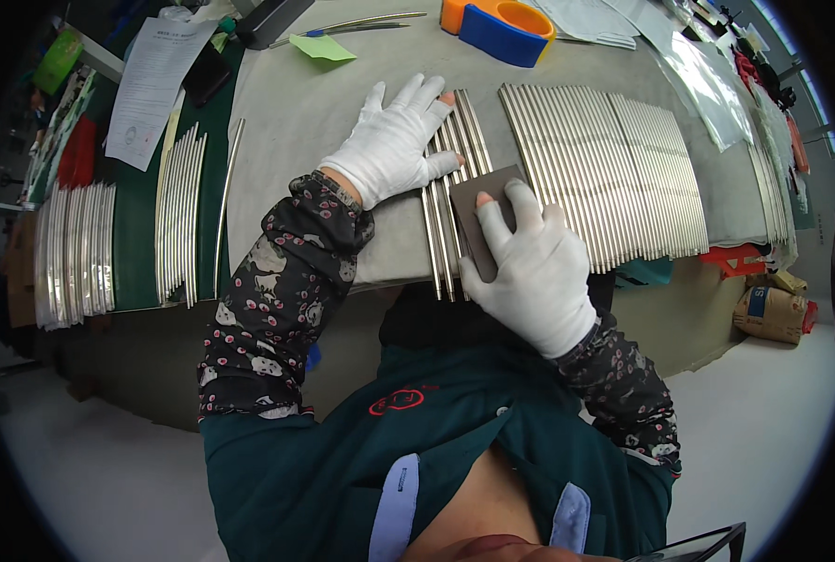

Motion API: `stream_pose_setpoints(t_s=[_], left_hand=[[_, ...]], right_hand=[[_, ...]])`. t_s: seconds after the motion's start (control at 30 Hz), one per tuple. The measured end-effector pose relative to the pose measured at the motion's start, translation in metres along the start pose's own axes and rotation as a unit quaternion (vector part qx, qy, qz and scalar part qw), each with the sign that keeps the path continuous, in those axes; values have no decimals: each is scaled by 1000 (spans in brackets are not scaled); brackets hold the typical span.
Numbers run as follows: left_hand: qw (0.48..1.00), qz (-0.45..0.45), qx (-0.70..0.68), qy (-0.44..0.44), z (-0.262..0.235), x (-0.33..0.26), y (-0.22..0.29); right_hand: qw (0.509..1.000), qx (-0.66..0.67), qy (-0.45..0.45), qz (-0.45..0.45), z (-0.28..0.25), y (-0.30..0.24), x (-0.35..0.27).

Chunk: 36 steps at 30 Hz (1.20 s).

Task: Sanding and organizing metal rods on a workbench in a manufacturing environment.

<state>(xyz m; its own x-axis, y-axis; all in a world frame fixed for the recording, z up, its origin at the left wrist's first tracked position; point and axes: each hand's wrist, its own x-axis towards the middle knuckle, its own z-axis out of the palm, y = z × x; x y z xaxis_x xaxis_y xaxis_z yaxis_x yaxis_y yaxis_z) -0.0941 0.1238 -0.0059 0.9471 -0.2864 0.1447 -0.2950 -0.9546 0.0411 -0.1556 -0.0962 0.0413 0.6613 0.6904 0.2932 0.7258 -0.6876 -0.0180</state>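
My left hand point(389, 140), in a white glove with bare fingertips showing, lies with spread fingers across a small group of thin silvery metal rods point(434, 248). The rods lie side by side on the pale tabletop, their near ends reaching past the table's front edge. My right hand point(535, 272), gloved the same way, holds a flat dark grey-brown sanding pad point(467, 211) against the rods. Its fingers rest over the pad's top and the thumb is at the near side. The pad and the hands cover part of the rods.
A wide row of rods point(605, 169) lies just right of the pad. On the left are a shorter rod group point(180, 215), a single rod point(229, 211) and plastic-wrapped rods point(75, 248). An orange and blue tape roll point(502, 33), green note point(324, 49) and printed sheet point(160, 89) lie farther back.
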Motion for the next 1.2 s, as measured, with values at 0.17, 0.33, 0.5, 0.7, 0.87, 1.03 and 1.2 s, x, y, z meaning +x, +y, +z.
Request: stream_pose_setpoints(t_s=[0.17, 0.33, 0.5, 0.7, 0.87, 1.03, 1.2], left_hand=[[1000, -9, -3, -6, 3, -2, -3], [1000, -8, -5, 17, 3, -1, -1], [1000, 20, 11, -2, 1, -1, 4], [1000, 20, 18, 0, 1, -8, -1], [1000, 18, 5, 8, -2, -7, -1], [1000, 13, 10, -3, 0, -11, -3], [1000, 9, 6, -1, -1, -4, 4]], right_hand=[[997, 59, -30, -36, -23, 8, -51], [999, 36, 31, 7, -30, 15, -61], [999, 40, 21, -15, -24, 10, -60], [998, 45, -13, -30, -14, 0, -35], [1000, 16, -11, -15, -6, -4, -10], [995, 79, -14, -65, -24, 10, -58], [998, 31, 40, -36, -24, 14, -64]])
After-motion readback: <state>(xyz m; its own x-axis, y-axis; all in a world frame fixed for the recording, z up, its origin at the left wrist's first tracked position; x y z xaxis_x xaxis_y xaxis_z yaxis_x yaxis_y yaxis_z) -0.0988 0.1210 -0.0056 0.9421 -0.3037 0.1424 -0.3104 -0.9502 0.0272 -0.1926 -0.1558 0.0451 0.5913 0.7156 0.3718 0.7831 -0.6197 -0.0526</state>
